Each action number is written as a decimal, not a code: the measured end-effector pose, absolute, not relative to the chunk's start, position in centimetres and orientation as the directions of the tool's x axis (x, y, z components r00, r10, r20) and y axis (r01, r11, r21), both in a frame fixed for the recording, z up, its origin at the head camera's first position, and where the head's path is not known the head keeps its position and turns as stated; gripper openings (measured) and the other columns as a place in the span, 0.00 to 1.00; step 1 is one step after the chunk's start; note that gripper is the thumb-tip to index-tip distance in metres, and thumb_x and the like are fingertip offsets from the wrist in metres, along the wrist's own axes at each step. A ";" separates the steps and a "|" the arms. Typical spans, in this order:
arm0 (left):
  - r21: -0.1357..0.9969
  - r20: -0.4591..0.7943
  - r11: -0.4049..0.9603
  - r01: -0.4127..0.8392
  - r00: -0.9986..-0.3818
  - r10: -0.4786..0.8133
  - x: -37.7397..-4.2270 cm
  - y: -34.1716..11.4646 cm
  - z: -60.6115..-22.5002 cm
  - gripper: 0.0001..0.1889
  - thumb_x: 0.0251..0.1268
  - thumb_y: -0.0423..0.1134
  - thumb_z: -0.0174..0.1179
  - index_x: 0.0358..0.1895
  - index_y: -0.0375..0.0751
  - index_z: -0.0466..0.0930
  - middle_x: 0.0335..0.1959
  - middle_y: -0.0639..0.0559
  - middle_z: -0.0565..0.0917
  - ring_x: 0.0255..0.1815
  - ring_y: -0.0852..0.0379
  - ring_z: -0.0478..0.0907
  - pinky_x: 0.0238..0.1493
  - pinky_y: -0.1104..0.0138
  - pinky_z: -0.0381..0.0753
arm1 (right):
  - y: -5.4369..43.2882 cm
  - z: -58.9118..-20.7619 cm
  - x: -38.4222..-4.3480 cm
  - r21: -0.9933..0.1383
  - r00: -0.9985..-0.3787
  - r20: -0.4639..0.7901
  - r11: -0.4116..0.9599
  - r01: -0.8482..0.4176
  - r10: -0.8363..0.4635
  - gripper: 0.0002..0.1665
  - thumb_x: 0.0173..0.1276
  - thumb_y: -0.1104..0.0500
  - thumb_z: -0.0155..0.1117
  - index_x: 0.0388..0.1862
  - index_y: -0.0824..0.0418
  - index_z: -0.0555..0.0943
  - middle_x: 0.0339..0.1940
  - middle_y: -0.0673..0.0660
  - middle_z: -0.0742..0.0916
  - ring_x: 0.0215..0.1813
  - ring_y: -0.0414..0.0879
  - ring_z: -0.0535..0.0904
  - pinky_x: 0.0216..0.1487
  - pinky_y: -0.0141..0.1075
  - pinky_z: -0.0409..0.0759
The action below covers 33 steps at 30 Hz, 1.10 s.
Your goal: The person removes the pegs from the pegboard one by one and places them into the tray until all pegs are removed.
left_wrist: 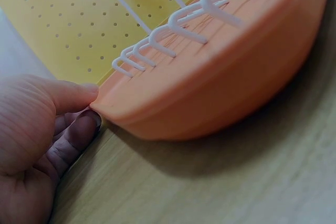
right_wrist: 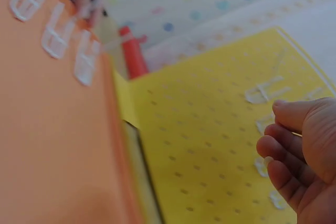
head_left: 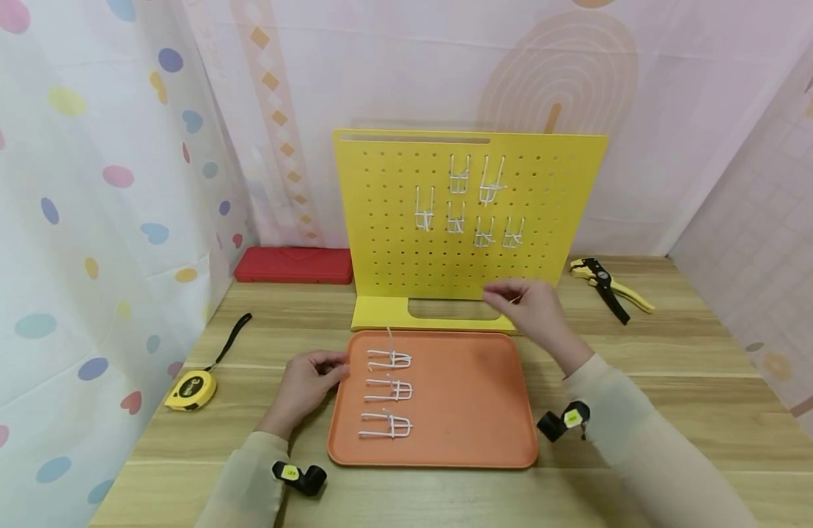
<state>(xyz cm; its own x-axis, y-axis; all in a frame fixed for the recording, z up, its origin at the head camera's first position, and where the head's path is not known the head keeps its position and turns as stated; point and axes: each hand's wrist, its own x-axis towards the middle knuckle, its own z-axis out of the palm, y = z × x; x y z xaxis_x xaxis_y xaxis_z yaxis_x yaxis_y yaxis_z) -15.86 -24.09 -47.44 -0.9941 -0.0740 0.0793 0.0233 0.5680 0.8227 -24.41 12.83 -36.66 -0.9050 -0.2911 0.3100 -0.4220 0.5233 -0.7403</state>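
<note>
My left hand [head_left: 308,385] pinches the left rim of an orange tray [head_left: 465,411], thumb on top and fingers beneath, as the left wrist view shows. Three white wire pegboard hooks [head_left: 389,425] lie in a column on the tray's left side. Behind it stands a yellow pegboard [head_left: 393,257] with several white wire hooks [head_left: 424,209] hung in its upper middle. My right hand [head_left: 526,304] hovers before the board's lower right part, above the tray's far right corner. Its fingers are loosely bent, and nothing shows between thumb and fingers in the right wrist view [right_wrist: 310,150].
A red case [head_left: 294,265] lies left of the pegboard. Nearer on the left is a yellow tape measure [head_left: 191,390] with a black strap. Yellow-and-black pliers [head_left: 604,282] lie to the board's right. Patterned curtains [head_left: 413,66] hang behind the wooden table [head_left: 644,381].
</note>
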 end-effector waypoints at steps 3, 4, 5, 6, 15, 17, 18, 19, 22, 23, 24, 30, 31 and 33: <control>0.821 0.076 0.570 0.018 -0.994 -0.078 -15.8 -24.1 -47.5 0.11 0.61 0.36 0.67 0.46 0.41 0.86 0.35 0.52 0.85 0.36 0.57 0.78 0.36 0.68 0.78 | 14.0 -35.5 -25.7 -0.716 -0.907 0.353 0.557 -0.420 -0.230 0.13 0.66 0.52 0.67 0.43 0.58 0.87 0.35 0.53 0.89 0.33 0.44 0.81 0.28 0.33 0.78; 0.820 0.077 0.572 0.018 -0.994 -0.079 -15.9 -24.0 -47.5 0.11 0.61 0.36 0.67 0.46 0.41 0.86 0.35 0.52 0.85 0.36 0.57 0.78 0.36 0.68 0.78 | 14.4 -35.2 -26.1 -0.710 -0.904 0.375 0.563 -0.423 -0.207 0.13 0.66 0.52 0.67 0.43 0.59 0.87 0.35 0.53 0.89 0.34 0.45 0.82 0.29 0.32 0.77; 0.819 0.078 0.573 0.019 -0.994 -0.079 -15.9 -24.0 -47.5 0.10 0.61 0.36 0.67 0.45 0.41 0.86 0.35 0.52 0.86 0.36 0.57 0.79 0.36 0.68 0.78 | 14.7 -34.9 -26.6 -0.700 -0.899 0.399 0.573 -0.427 -0.182 0.13 0.65 0.53 0.68 0.42 0.59 0.87 0.35 0.54 0.89 0.34 0.45 0.82 0.29 0.31 0.77; 0.819 0.081 0.574 0.022 -0.994 -0.077 -16.0 -24.1 -47.5 0.11 0.61 0.36 0.67 0.46 0.40 0.86 0.35 0.52 0.86 0.36 0.57 0.79 0.36 0.68 0.78 | 15.1 -34.7 -27.0 -0.694 -0.894 0.421 0.579 -0.427 -0.155 0.12 0.65 0.54 0.68 0.42 0.60 0.87 0.36 0.55 0.89 0.34 0.45 0.82 0.30 0.29 0.77; 0.825 0.095 0.564 0.037 -0.993 -0.075 -15.9 -24.2 -47.6 0.10 0.60 0.36 0.67 0.45 0.40 0.86 0.36 0.50 0.86 0.35 0.58 0.78 0.35 0.70 0.77 | 15.8 -35.1 -29.9 -0.760 -0.904 0.427 0.542 -0.358 0.002 0.15 0.63 0.56 0.70 0.46 0.61 0.86 0.37 0.57 0.87 0.36 0.40 0.81 0.34 0.24 0.76; 0.826 0.094 0.563 0.036 -0.993 -0.073 -15.9 -24.2 -47.7 0.11 0.60 0.36 0.67 0.45 0.40 0.86 0.36 0.51 0.86 0.35 0.58 0.78 0.35 0.69 0.77 | 15.5 -35.4 -30.3 -0.794 -0.913 0.408 0.497 -0.351 0.006 0.16 0.63 0.56 0.70 0.48 0.61 0.85 0.37 0.57 0.87 0.37 0.41 0.80 0.35 0.25 0.77; 0.826 0.092 0.562 0.035 -0.993 -0.074 -15.9 -24.2 -47.7 0.11 0.60 0.36 0.67 0.45 0.40 0.86 0.35 0.51 0.86 0.35 0.58 0.79 0.35 0.70 0.77 | 15.4 -35.5 -30.4 -0.805 -0.916 0.402 0.479 -0.349 0.008 0.17 0.63 0.56 0.70 0.49 0.61 0.85 0.37 0.57 0.86 0.37 0.41 0.80 0.35 0.25 0.77; 0.826 0.091 0.563 0.033 -0.993 -0.074 -15.9 -24.2 -47.7 0.11 0.60 0.36 0.67 0.45 0.40 0.86 0.35 0.51 0.86 0.35 0.58 0.79 0.35 0.70 0.77 | 15.2 -35.6 -30.6 -0.817 -0.918 0.397 0.460 -0.349 0.009 0.17 0.63 0.56 0.70 0.49 0.61 0.85 0.38 0.57 0.86 0.37 0.41 0.80 0.35 0.25 0.78; 0.823 0.090 0.567 0.034 -0.993 -0.071 -15.9 -24.2 -47.7 0.11 0.60 0.37 0.67 0.46 0.39 0.86 0.35 0.51 0.86 0.34 0.59 0.79 0.35 0.70 0.77 | 14.8 -35.9 -30.9 -0.845 -0.925 0.379 0.412 -0.340 0.013 0.18 0.63 0.56 0.70 0.50 0.61 0.85 0.39 0.57 0.86 0.39 0.42 0.80 0.36 0.26 0.78; 0.822 0.090 0.568 0.033 -0.993 -0.072 -15.9 -24.2 -47.7 0.11 0.61 0.37 0.67 0.46 0.39 0.86 0.35 0.51 0.86 0.34 0.59 0.78 0.35 0.70 0.77 | 14.8 -35.9 -31.0 -0.854 -0.928 0.371 0.399 -0.334 0.018 0.18 0.63 0.55 0.70 0.51 0.61 0.85 0.39 0.57 0.86 0.39 0.42 0.80 0.37 0.26 0.78; 0.824 0.088 0.566 0.031 -0.993 -0.075 -16.0 -24.2 -47.6 0.11 0.60 0.37 0.67 0.45 0.40 0.86 0.35 0.51 0.86 0.34 0.58 0.78 0.35 0.70 0.77 | 14.7 -36.0 -31.1 -0.865 -0.933 0.358 0.384 -0.323 0.021 0.18 0.63 0.55 0.69 0.51 0.61 0.85 0.39 0.57 0.86 0.39 0.41 0.80 0.37 0.26 0.78; 0.833 0.079 0.552 0.023 -0.994 -0.079 -16.0 -24.2 -47.7 0.11 0.60 0.37 0.67 0.45 0.39 0.86 0.35 0.51 0.86 0.35 0.57 0.78 0.35 0.69 0.77 | 14.5 -36.0 -31.2 -0.925 -0.963 0.268 0.288 -0.248 0.032 0.18 0.66 0.54 0.67 0.52 0.62 0.84 0.42 0.57 0.85 0.41 0.44 0.82 0.41 0.29 0.80; 0.833 0.079 0.552 0.023 -0.994 -0.078 -15.9 -24.2 -47.7 0.11 0.60 0.37 0.67 0.45 0.39 0.86 0.35 0.50 0.86 0.35 0.57 0.78 0.35 0.69 0.77 | 14.4 -36.0 -31.2 -0.931 -0.965 0.259 0.275 -0.240 0.033 0.18 0.66 0.54 0.67 0.52 0.62 0.84 0.42 0.56 0.85 0.42 0.45 0.83 0.41 0.29 0.80; 0.832 0.080 0.555 0.024 -0.994 -0.078 -15.9 -24.2 -47.7 0.11 0.60 0.37 0.67 0.45 0.39 0.86 0.35 0.50 0.86 0.35 0.57 0.78 0.35 0.69 0.77 | 14.4 -36.0 -31.2 -0.937 -0.968 0.250 0.260 -0.233 0.034 0.18 0.66 0.54 0.67 0.51 0.62 0.84 0.43 0.56 0.85 0.44 0.46 0.83 0.42 0.30 0.80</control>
<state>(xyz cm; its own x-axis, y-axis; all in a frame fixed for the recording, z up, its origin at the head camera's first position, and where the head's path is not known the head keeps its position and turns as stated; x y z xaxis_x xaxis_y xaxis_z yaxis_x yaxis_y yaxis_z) -15.90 -24.18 -47.71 -0.9937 -0.0779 0.0805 0.0238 0.5549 0.8316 -31.15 14.39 -36.00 -0.9677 0.0342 0.2497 -0.2327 0.2600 -0.9371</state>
